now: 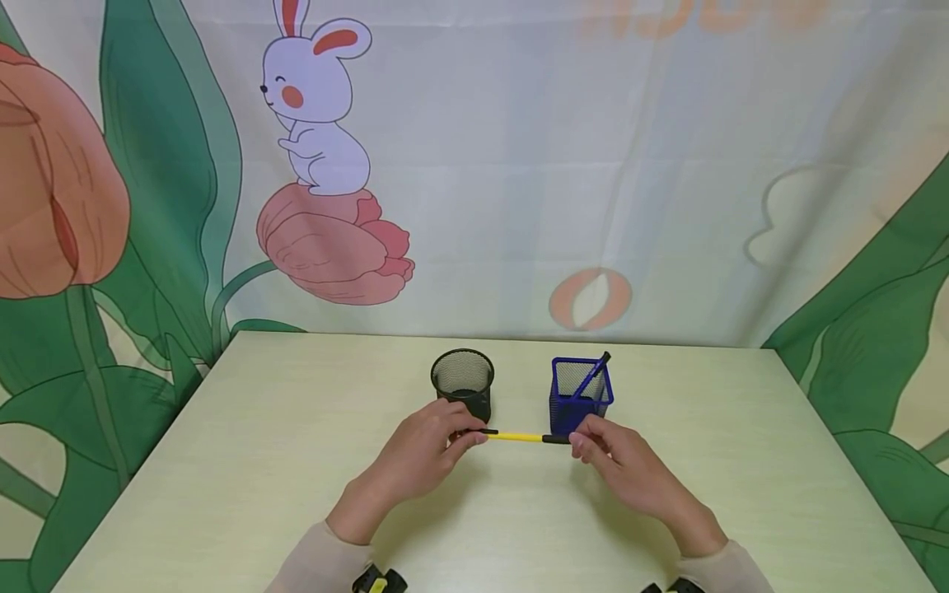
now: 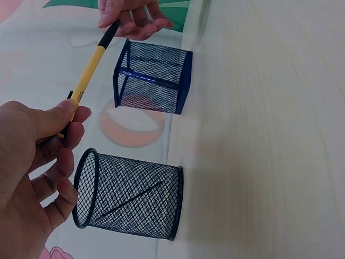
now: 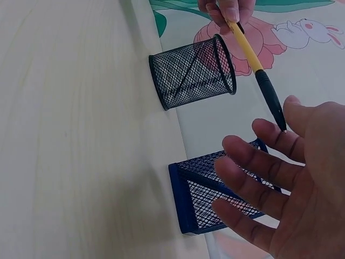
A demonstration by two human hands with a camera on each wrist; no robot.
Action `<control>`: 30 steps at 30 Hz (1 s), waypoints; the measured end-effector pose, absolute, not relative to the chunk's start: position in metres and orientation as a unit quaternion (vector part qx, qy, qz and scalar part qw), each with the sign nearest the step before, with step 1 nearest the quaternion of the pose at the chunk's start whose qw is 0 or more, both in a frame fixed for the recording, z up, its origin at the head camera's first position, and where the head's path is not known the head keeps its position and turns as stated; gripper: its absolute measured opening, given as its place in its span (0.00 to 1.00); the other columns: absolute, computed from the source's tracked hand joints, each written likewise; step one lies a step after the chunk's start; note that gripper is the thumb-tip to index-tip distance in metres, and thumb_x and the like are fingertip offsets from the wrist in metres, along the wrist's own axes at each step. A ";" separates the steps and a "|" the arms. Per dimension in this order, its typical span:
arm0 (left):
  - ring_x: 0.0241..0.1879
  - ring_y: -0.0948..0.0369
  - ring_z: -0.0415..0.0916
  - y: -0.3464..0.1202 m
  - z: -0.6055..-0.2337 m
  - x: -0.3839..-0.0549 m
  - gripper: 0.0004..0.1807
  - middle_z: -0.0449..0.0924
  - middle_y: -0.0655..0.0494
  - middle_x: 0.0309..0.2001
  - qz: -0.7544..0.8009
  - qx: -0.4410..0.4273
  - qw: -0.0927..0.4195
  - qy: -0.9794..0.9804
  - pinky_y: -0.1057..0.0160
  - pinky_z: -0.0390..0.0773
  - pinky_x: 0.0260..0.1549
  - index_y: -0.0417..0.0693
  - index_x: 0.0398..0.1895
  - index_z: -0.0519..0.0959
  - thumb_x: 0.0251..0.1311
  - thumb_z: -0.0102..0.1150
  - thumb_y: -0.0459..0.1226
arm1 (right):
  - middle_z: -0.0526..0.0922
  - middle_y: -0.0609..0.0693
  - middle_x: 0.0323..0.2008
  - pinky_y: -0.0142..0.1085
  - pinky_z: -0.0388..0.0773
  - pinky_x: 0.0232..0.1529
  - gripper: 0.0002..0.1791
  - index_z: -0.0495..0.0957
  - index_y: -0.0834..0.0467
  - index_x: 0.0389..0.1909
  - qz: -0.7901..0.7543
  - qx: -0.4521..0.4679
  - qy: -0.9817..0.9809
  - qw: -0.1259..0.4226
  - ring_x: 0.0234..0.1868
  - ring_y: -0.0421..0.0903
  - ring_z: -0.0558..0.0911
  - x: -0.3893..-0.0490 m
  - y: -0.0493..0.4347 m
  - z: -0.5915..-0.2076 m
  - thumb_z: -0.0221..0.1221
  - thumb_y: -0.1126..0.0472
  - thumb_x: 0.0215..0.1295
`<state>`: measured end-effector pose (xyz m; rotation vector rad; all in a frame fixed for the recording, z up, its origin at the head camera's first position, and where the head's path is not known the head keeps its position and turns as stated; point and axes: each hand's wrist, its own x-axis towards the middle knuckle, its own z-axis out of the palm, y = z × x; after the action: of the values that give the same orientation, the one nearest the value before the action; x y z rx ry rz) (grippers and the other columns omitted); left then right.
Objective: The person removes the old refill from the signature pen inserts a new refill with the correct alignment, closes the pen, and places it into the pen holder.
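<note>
My left hand (image 1: 423,449) pinches a yellow pen (image 1: 519,437) by its clip end, between thumb and forefinger. The pen lies nearly level across the gap between my hands in the head view. Its black grip and point face my right hand (image 1: 630,469), whose thumb and fingers are spread apart, with the point beside the forefinger (image 3: 277,137). Behind my left hand is a round black mesh cup (image 1: 463,375), partly covered by the fingers. A square blue mesh cup (image 1: 581,403) stands behind my right fingertips, with a dark blue pen (image 1: 591,376) leaning inside.
Both cups stand on a pale wood-grain table (image 1: 296,428), near its back edge. A printed cloth (image 1: 482,165) with a rabbit and tulips hangs behind it. A dark diagonal line shows through the black cup's mesh in both wrist views.
</note>
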<state>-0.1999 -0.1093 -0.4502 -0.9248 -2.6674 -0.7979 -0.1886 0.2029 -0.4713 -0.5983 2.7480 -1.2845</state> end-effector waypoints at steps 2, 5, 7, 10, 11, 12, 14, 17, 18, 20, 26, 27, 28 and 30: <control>0.34 0.66 0.69 -0.109 -0.451 -0.200 0.09 0.79 0.68 0.33 -0.272 -0.314 0.103 -0.904 0.69 0.72 0.34 0.52 0.44 0.89 0.70 0.64 0.43 | 0.85 0.52 0.37 0.32 0.76 0.36 0.14 0.77 0.47 0.37 -0.415 -0.190 0.889 0.025 0.38 0.51 0.82 -0.189 0.203 -0.471 0.50 0.48 0.82; 0.34 0.66 0.70 -0.109 -0.452 -0.201 0.09 0.79 0.68 0.33 -0.272 -0.314 0.102 -0.904 0.69 0.72 0.35 0.52 0.44 0.89 0.70 0.64 0.43 | 0.85 0.52 0.38 0.33 0.76 0.36 0.15 0.77 0.47 0.37 -0.415 -0.189 0.890 0.024 0.39 0.52 0.83 -0.189 0.204 -0.472 0.48 0.48 0.83; 0.34 0.66 0.70 -0.109 -0.452 -0.202 0.09 0.79 0.68 0.33 -0.272 -0.314 0.101 -0.904 0.69 0.72 0.35 0.52 0.44 0.89 0.70 0.64 0.43 | 0.86 0.52 0.38 0.33 0.76 0.36 0.15 0.78 0.47 0.37 -0.415 -0.186 0.890 0.024 0.39 0.52 0.83 -0.189 0.205 -0.471 0.47 0.47 0.83; 0.34 0.65 0.70 -0.109 -0.453 -0.202 0.09 0.79 0.68 0.33 -0.272 -0.314 0.100 -0.904 0.69 0.72 0.35 0.52 0.44 0.89 0.70 0.64 0.43 | 0.86 0.51 0.39 0.33 0.77 0.37 0.17 0.78 0.48 0.38 -0.413 -0.185 0.892 0.021 0.40 0.51 0.83 -0.189 0.206 -0.471 0.46 0.47 0.84; 0.34 0.65 0.70 -0.109 -0.453 -0.202 0.09 0.79 0.68 0.33 -0.272 -0.314 0.100 -0.904 0.69 0.72 0.35 0.52 0.44 0.89 0.70 0.64 0.43 | 0.87 0.51 0.39 0.34 0.77 0.37 0.17 0.78 0.49 0.38 -0.412 -0.184 0.892 0.020 0.41 0.50 0.83 -0.189 0.206 -0.470 0.46 0.47 0.84; 0.34 0.65 0.70 -0.109 -0.453 -0.202 0.09 0.79 0.69 0.33 -0.272 -0.314 0.099 -0.904 0.69 0.72 0.34 0.52 0.44 0.89 0.70 0.64 0.44 | 0.87 0.51 0.39 0.34 0.77 0.38 0.17 0.78 0.49 0.38 -0.412 -0.182 0.893 0.020 0.41 0.49 0.83 -0.189 0.206 -0.470 0.46 0.47 0.84; 0.34 0.65 0.70 -0.109 -0.452 -0.201 0.09 0.79 0.69 0.33 -0.272 -0.313 0.098 -0.905 0.69 0.72 0.34 0.53 0.44 0.89 0.70 0.64 0.44 | 0.87 0.51 0.39 0.34 0.77 0.39 0.18 0.78 0.49 0.38 -0.410 -0.180 0.894 0.017 0.41 0.47 0.83 -0.189 0.206 -0.470 0.46 0.47 0.84; 0.34 0.66 0.70 -0.109 -0.452 -0.201 0.09 0.79 0.69 0.33 -0.271 -0.314 0.098 -0.905 0.69 0.72 0.34 0.53 0.44 0.89 0.70 0.64 0.44 | 0.88 0.51 0.39 0.34 0.77 0.40 0.18 0.78 0.50 0.36 -0.410 -0.180 0.894 0.013 0.42 0.45 0.83 -0.189 0.206 -0.469 0.45 0.48 0.84; 0.34 0.66 0.69 -0.109 -0.452 -0.201 0.08 0.79 0.69 0.33 -0.271 -0.314 0.099 -0.905 0.69 0.72 0.34 0.53 0.44 0.89 0.70 0.64 0.43 | 0.88 0.51 0.38 0.34 0.77 0.40 0.19 0.78 0.50 0.36 -0.410 -0.179 0.894 0.013 0.42 0.44 0.84 -0.189 0.206 -0.469 0.45 0.48 0.84; 0.35 0.68 0.69 -0.108 -0.452 -0.202 0.08 0.79 0.69 0.33 -0.270 -0.316 0.099 -0.904 0.69 0.72 0.34 0.53 0.44 0.89 0.70 0.64 0.43 | 0.88 0.51 0.38 0.34 0.77 0.40 0.19 0.78 0.50 0.35 -0.411 -0.178 0.894 0.014 0.41 0.44 0.84 -0.189 0.205 -0.469 0.45 0.48 0.85; 0.35 0.68 0.69 -0.109 -0.451 -0.201 0.08 0.79 0.69 0.32 -0.270 -0.317 0.098 -0.904 0.69 0.73 0.35 0.53 0.44 0.89 0.70 0.64 0.43 | 0.85 0.49 0.35 0.34 0.76 0.38 0.20 0.79 0.49 0.34 -0.411 -0.171 0.895 0.023 0.39 0.46 0.82 -0.188 0.202 -0.471 0.45 0.47 0.84; 0.35 0.68 0.69 -0.109 -0.451 -0.201 0.08 0.79 0.69 0.32 -0.271 -0.317 0.097 -0.904 0.69 0.73 0.35 0.53 0.44 0.89 0.71 0.64 0.43 | 0.85 0.48 0.34 0.33 0.76 0.38 0.20 0.80 0.49 0.34 -0.411 -0.172 0.895 0.022 0.39 0.45 0.82 -0.188 0.202 -0.472 0.45 0.48 0.84; 0.35 0.67 0.70 -0.109 -0.450 -0.201 0.08 0.79 0.69 0.32 -0.271 -0.318 0.096 -0.903 0.69 0.73 0.35 0.53 0.44 0.89 0.71 0.64 0.43 | 0.84 0.47 0.34 0.33 0.75 0.38 0.20 0.80 0.49 0.34 -0.410 -0.174 0.895 0.019 0.38 0.44 0.81 -0.188 0.202 -0.472 0.45 0.48 0.84; 0.35 0.66 0.71 -0.109 -0.450 -0.200 0.08 0.79 0.69 0.33 -0.272 -0.318 0.095 -0.903 0.69 0.73 0.35 0.52 0.44 0.89 0.71 0.64 0.43 | 0.83 0.44 0.33 0.33 0.76 0.38 0.20 0.80 0.49 0.33 -0.409 -0.179 0.895 0.015 0.37 0.41 0.81 -0.188 0.202 -0.474 0.46 0.49 0.84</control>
<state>-0.2001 -0.1087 -0.4500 -0.9443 -2.6774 -0.8067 -0.1879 0.2019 -0.4737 -0.5562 2.7835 -1.2740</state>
